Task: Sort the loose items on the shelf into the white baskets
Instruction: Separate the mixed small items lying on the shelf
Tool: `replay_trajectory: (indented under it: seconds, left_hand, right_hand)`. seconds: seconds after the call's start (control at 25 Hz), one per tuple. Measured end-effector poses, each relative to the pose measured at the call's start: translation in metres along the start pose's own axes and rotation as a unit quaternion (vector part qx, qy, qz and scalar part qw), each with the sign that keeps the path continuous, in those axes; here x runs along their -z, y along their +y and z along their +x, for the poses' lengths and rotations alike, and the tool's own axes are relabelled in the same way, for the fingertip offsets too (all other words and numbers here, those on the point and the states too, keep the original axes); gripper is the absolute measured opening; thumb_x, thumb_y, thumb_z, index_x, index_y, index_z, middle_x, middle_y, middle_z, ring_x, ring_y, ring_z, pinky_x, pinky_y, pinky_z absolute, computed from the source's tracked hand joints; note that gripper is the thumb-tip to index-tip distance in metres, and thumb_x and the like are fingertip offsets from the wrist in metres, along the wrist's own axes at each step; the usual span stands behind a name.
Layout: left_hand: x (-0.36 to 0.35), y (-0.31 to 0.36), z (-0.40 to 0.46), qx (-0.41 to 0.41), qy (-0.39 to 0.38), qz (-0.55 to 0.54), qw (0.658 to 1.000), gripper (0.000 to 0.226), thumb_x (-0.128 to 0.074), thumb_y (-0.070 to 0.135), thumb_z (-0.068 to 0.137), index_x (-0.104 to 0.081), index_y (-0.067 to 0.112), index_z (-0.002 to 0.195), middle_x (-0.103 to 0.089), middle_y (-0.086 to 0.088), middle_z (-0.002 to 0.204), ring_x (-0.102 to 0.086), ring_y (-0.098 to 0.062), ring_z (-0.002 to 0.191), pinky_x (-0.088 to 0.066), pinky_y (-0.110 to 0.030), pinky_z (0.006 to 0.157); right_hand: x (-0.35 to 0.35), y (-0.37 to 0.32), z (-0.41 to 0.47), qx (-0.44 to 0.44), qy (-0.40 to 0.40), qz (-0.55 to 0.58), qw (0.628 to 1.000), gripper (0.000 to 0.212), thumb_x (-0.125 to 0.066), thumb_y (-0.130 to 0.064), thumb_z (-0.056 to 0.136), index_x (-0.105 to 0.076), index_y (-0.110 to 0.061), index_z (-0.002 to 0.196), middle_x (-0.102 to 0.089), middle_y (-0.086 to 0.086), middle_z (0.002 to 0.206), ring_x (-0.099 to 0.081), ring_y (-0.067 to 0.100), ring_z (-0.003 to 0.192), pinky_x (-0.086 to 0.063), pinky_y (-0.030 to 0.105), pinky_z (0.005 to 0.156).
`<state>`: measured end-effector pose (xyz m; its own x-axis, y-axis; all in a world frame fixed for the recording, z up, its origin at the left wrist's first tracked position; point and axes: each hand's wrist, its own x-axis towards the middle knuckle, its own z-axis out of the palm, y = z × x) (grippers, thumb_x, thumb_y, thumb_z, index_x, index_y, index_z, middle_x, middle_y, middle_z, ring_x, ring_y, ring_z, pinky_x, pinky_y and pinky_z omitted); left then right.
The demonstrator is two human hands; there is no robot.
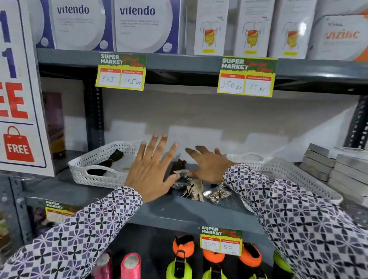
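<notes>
Grey metal forms the shelf (195, 212) where the loose items sit in a small heap, and that heap serves as the landmark. It lies between the two hands, partly under them. The left hand (152, 172) hovers just left of the heap with all five fingers spread wide and the palm facing down; its thumb tip reaches the heap's near edge, though whether it touches is unclear. The right hand (207, 165) is over the back right of the heap, fingers extended and loosely parted toward the left; whether its thumb pinches anything underneath cannot be told.

Countable in the heap: one dried leaf bundle (193, 189) at the front, one clear packet of small pale pieces (217, 194) just right of the leaf, one dark brown piece (178, 164) at the back between the hands, and a crinkled silvery wrapper (181, 174) near the left thumb. More may be hidden under the hands.

Two white baskets flank the heap. The left basket (85, 173) stands just left of it, behind the left hand, holding one dark bundle (112, 158) and something white. The right basket (290, 168) stands right of the heap, mostly covered by the patterned right sleeve (293, 212); its contents are hidden.

Further right of the heap are two stacks of flat grey boxes (350, 172).
</notes>
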<state>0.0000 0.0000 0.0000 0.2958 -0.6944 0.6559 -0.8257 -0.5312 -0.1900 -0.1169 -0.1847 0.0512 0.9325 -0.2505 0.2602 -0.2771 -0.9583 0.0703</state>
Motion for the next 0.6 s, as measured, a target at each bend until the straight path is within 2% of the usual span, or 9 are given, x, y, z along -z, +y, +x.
replay_trajectory:
  seconds: [0.04,0.12,0.16,0.24,0.36,0.44,0.52,0.6]
  left_hand:
    - [-0.008,-0.001,0.001,-0.001,-0.018,0.007,1.000,0.091,-0.038,0.069,0.095,-0.008,0.024,0.168,0.002,-0.016,0.175,0.002,-0.037,0.162,-0.012,-0.063,0.127]
    - [-0.021,-0.005,0.004,-0.002,-0.029,0.021,0.999,0.088,-0.043,0.063,0.094,-0.016,0.021,0.167,-0.008,-0.016,0.175,0.001,-0.038,0.162,-0.012,-0.062,0.127]
    - [-0.027,-0.006,0.005,-0.011,-0.033,0.025,0.999,0.084,-0.047,0.057,0.093,-0.026,0.018,0.164,-0.020,-0.015,0.173,-0.005,-0.039,0.161,-0.015,-0.062,0.127]
    - [-0.030,-0.012,0.009,-0.031,-0.055,0.012,0.998,0.073,-0.050,0.042,0.085,-0.048,0.016,0.153,-0.048,-0.009,0.159,-0.020,-0.038,0.158,-0.020,-0.060,0.126]
    - [-0.032,-0.017,0.014,-0.076,-0.135,-0.013,0.988,0.061,-0.052,0.030,0.076,-0.067,0.019,0.134,-0.069,0.000,0.127,-0.039,-0.031,0.141,-0.031,-0.046,0.121]
    - [-0.038,-0.015,0.018,-0.109,-0.172,-0.004,0.979,0.049,-0.055,0.029,0.076,-0.074,0.018,0.120,-0.073,0.001,0.110,-0.046,-0.028,0.127,-0.038,-0.041,0.110]
    - [-0.043,-0.012,0.024,-0.124,-0.179,0.006,0.976,0.036,-0.057,0.032,0.076,-0.078,0.016,0.100,-0.072,-0.001,0.095,-0.050,-0.028,0.115,-0.041,-0.042,0.102]
    - [-0.048,-0.008,0.029,-0.126,-0.183,0.008,0.975,0.031,-0.058,0.036,0.078,-0.080,0.016,0.088,-0.068,-0.008,0.091,-0.055,-0.029,0.107,-0.043,-0.043,0.097]
  right_hand:
    - [-0.008,-0.002,0.016,0.020,-0.024,0.000,1.000,0.065,-0.061,-0.038,0.095,-0.038,-0.024,0.155,-0.049,0.015,0.149,-0.053,0.034,0.133,-0.030,0.063,0.117]
    - [-0.021,-0.002,0.044,0.023,-0.075,0.014,0.997,0.046,-0.064,-0.024,0.095,-0.058,-0.020,0.140,-0.064,0.010,0.131,-0.063,0.027,0.116,-0.048,0.047,0.104]
    - [-0.027,-0.001,0.055,0.017,-0.092,0.015,0.996,0.045,-0.066,-0.019,0.093,-0.062,-0.021,0.137,-0.066,0.008,0.131,-0.065,0.025,0.112,-0.053,0.039,0.096]
    - [-0.039,0.002,0.076,0.013,-0.103,0.021,0.994,0.054,-0.068,-0.010,0.086,-0.063,-0.023,0.138,-0.065,0.003,0.133,-0.065,0.024,0.113,-0.053,0.031,0.086]
    - [-0.057,0.009,0.099,0.024,-0.121,0.025,0.992,0.053,-0.072,-0.002,0.079,-0.071,-0.022,0.129,-0.072,0.005,0.123,-0.069,0.023,0.097,-0.055,0.030,0.076]
    - [-0.068,0.010,0.110,0.027,-0.114,0.023,0.993,0.045,-0.073,-0.003,0.080,-0.075,-0.021,0.121,-0.074,0.007,0.117,-0.069,0.023,0.092,-0.057,0.033,0.078]
    - [-0.074,0.013,0.112,0.041,-0.091,0.014,0.995,0.037,-0.074,-0.008,0.081,-0.076,-0.022,0.116,-0.073,0.007,0.114,-0.070,0.025,0.093,-0.059,0.036,0.083]
    - [-0.074,0.017,0.112,0.052,-0.071,0.022,0.996,0.026,-0.073,-0.012,0.085,-0.078,-0.022,0.109,-0.074,0.007,0.110,-0.069,0.025,0.094,-0.057,0.038,0.084]
